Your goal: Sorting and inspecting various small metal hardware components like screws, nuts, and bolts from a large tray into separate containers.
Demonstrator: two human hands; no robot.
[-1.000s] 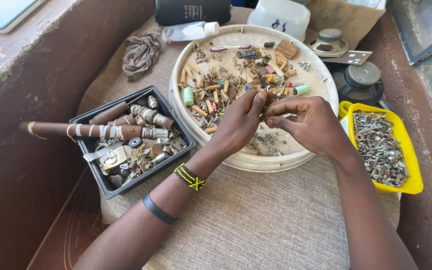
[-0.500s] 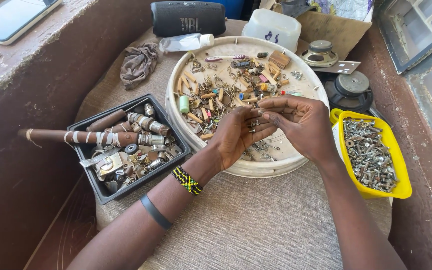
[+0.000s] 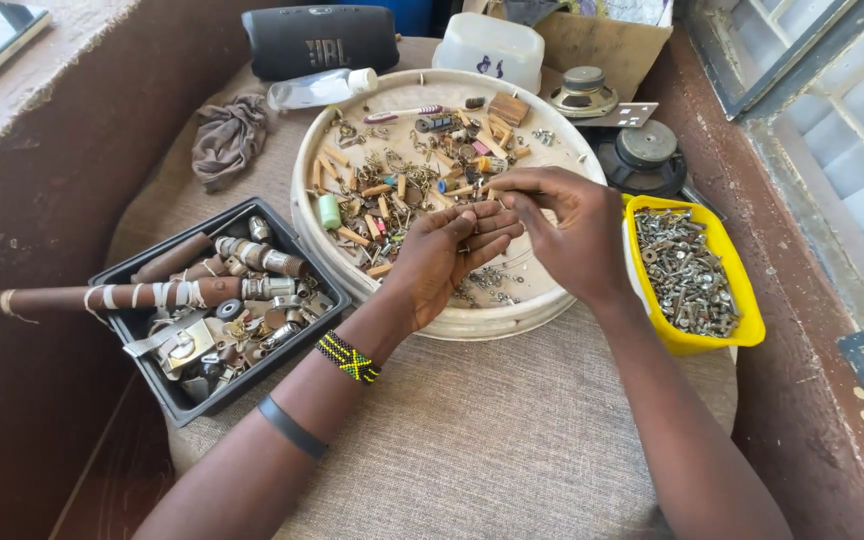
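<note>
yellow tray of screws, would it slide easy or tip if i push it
The yellow tray looks heaped with metal screws, so it is probably heavy for its size. It sits on rough cloth, so it would likely drag. Low walls suggest little tipping risk.

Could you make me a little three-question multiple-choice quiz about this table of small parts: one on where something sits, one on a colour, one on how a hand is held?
1. Where is the yellow tray?
A. left of the black tray
B. right of the round white tray
C. on the windowsill

2. What colour is the small cylinder at the round tray's left side?
A. green
B. blue
C. black

3. How is the left hand held?
A. closed in a fist
B. flat, palm down
C. open, palm up

Answers: 1 B, it sits beside the round white tray, by the right hand. 2 A, it is pale green. 3 C, the palm faces up under the right hand's pinching fingertips.
</note>
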